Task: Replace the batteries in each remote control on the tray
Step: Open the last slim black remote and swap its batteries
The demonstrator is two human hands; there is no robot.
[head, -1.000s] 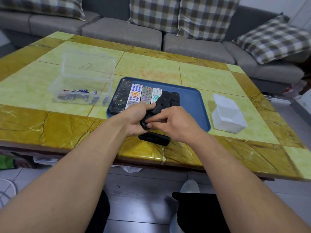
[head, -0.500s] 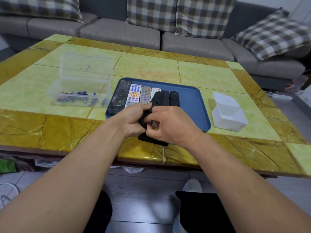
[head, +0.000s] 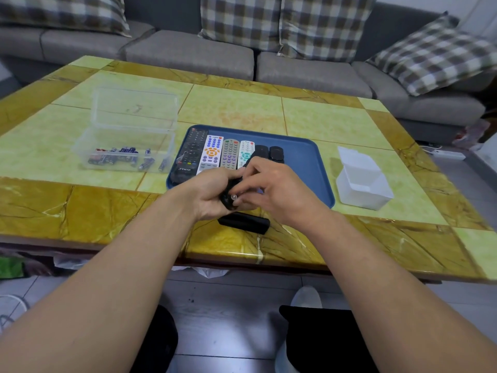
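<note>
Head view | left hand (head: 212, 196) grips black remote (head: 233, 197) at tray's (head: 304, 168) near edge, long axis pointing away | right hand (head: 271, 189) pinches battery (head: 234, 197) at remote's near end, nearer hand | cover (head: 243, 222) on table directly below.

Grey sofa (head: 188, 53) w/ plaid cushions (head: 287, 20) behind yellow-green tiled table (head: 228, 109); white power strip (head: 447, 154) on floor at right.

Both forearms are bare, with no sleeves, watch or rings visible. The left hand (head: 212, 196) and right hand (head: 279, 193) are ungloved. Dark trousers show below.
</note>
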